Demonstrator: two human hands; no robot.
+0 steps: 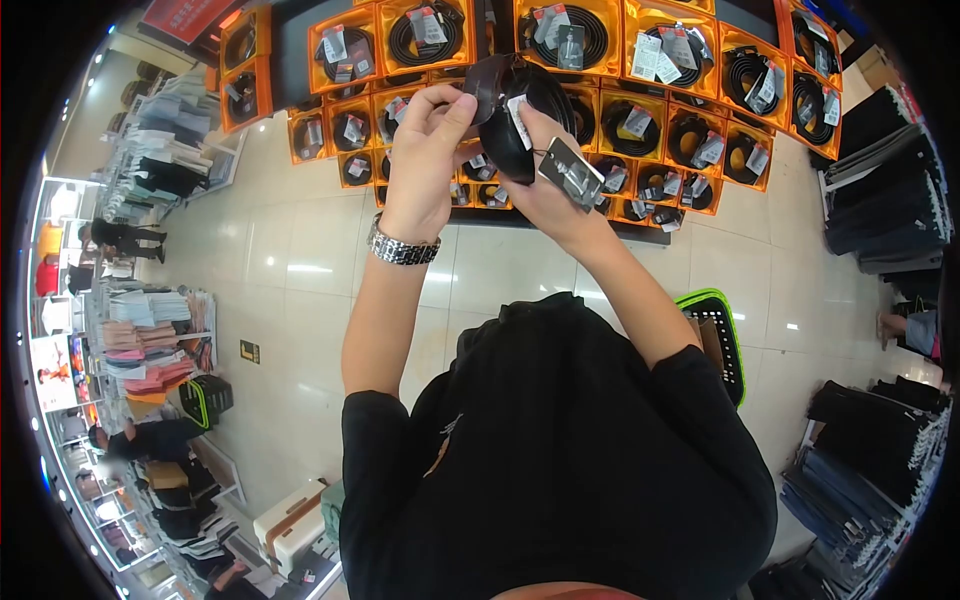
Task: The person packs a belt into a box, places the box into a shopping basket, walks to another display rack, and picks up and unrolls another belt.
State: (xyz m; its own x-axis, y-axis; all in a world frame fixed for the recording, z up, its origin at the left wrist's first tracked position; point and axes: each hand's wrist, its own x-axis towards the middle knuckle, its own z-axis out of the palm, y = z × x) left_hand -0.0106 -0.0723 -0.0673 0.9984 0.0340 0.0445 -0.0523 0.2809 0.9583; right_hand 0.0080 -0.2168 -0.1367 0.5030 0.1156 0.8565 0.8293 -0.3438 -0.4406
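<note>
The coiled black belt is held in the air between both hands, above the orange boxes and on the far side of the display's near edge. The left hand pinches a dark strap section between thumb and forefinger, while the right hand is closed around the coil's side, its thumb by the white label.

The main risk is the coil springing open: if the left hand pulls the strap section while the right grip is slack, the loops could slide apart. Smooth-looking material would make that easier. A belt that slipped out could land across the boxes, knocking their tags about, or tumble over the near edge onto the floor.

The hang tag dangles loose beside the right hand; it could catch on a box rim if the hands dip, straining its cord. Thumb pressure might also crease or lift the label. The metal wristwatch could scuff the leather-like surface if the belt swung against it.
</note>
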